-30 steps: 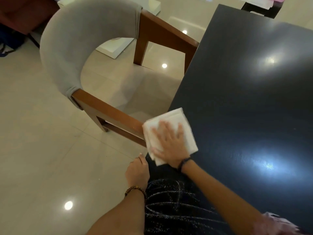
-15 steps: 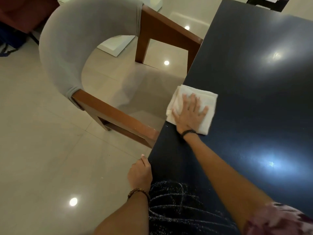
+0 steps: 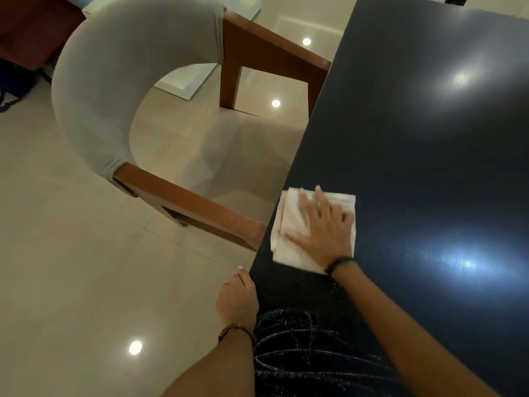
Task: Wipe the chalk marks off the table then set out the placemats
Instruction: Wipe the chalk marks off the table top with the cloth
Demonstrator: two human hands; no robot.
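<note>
Right hand [image 3: 323, 227] flat on cloth [image 3: 289, 250]: drag toward 6 o'clock over chalk [image 3: 300, 351]; left hand [image 3: 237, 302], grip unclear, steadying table [image 3: 415, 138] edge.

The worktop [image 3: 415, 138] is dark and glossy, with faint wood grain. Under the right hand [image 3: 323, 230] lies a soft white cloth [image 3: 289, 247]. Left of the hands, the chair [image 3: 114, 81] has grey fabric and polished brown wood; the floor [image 3: 71, 267] is shiny tile.
</note>
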